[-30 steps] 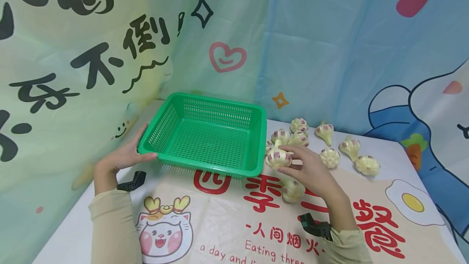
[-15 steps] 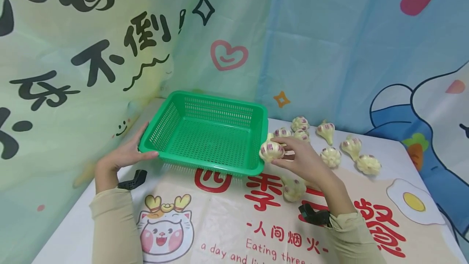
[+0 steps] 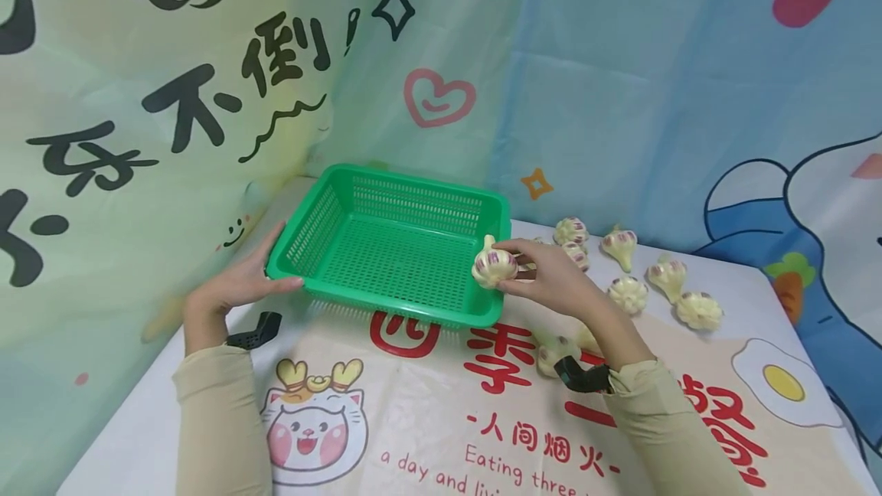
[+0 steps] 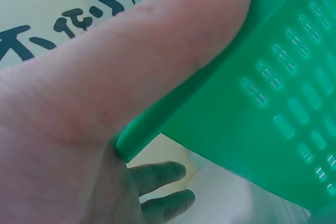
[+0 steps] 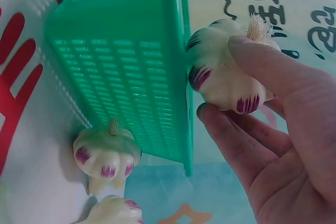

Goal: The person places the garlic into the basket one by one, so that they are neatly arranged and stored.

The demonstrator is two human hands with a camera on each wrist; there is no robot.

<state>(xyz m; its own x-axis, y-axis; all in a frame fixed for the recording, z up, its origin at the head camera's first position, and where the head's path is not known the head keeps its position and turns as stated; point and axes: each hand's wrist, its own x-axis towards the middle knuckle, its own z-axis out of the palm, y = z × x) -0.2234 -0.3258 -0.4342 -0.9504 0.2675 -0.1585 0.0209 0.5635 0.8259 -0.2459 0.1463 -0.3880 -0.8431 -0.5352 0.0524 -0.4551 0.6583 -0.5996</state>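
A green plastic basket (image 3: 396, 251) with slotted walls stands on the table. My left hand (image 3: 237, 282) holds its left front corner, the thumb (image 4: 178, 30) lying along the rim and the other fingers outside the wall. In my right hand (image 3: 551, 274) is a garlic bulb (image 3: 494, 266), whitish with purple streaks. It is pinched between thumb and fingers, over the basket's right rim in the head view. The right wrist view shows this bulb level with the rim, its root tuft near the thumb. Whether it touches the rim, I cannot tell.
Several more garlic bulbs (image 3: 628, 295) lie right of the basket on the table. One bulb (image 3: 554, 356) sits partly behind my right wrist. Beneath lies a printed tablecloth (image 3: 413, 419). A printed curtain (image 3: 592, 98) hangs close behind the table.
My right hand has carried the garlic bulb leftward and up, from beside the basket to over its right rim. The left hand keeps its place on the basket. The head view shifts slightly.
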